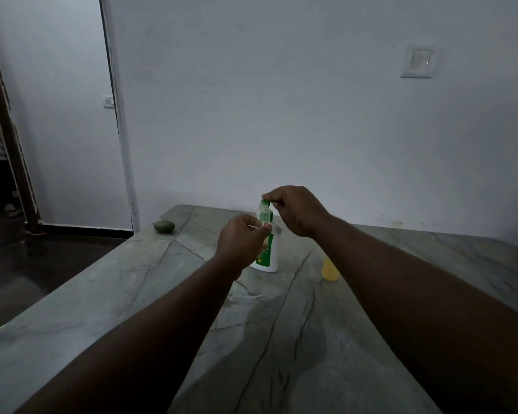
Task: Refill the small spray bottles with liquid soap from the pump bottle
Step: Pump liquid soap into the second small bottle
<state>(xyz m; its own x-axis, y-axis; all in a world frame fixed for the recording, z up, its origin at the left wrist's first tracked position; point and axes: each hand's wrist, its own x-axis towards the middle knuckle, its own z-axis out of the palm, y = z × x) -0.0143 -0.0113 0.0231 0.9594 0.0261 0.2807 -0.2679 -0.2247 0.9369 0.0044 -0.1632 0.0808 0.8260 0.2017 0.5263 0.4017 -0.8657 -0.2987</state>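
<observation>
Doorway: dark opening at the far left, with a small switch [109, 101] on the wall beside it.
Green lump: one oval piece [164, 227] near the table's far left corner, well apart from the bottles; I can't tell what it is.
Table: grey veined stone [102, 294], and both my forearms reach across it.
My left hand: my left hand [241, 239] has its fingers curled round the clear bottle and holds it up in front of the pump bottle's shoulder.
Clear bottle: one small clear bottle [263, 212], upright, its open neck just under the pump head.
Pump bottle: one white pump bottle [269, 255] with a green label, standing mid-table and partly hidden behind my left hand.
Pump head: green pump head [265, 202], mostly covered by my fingers.
My right hand: my right hand [299, 212] is on top of the pump head, fingers bent and pinching it.
Yellow bottle: one small yellow bottle [329, 268] standing to the right, its top hidden by my right forearm.
Wall plate: one larger switch plate [417, 61] high on the right wall.
Count: two small bottles, one pump bottle.
</observation>
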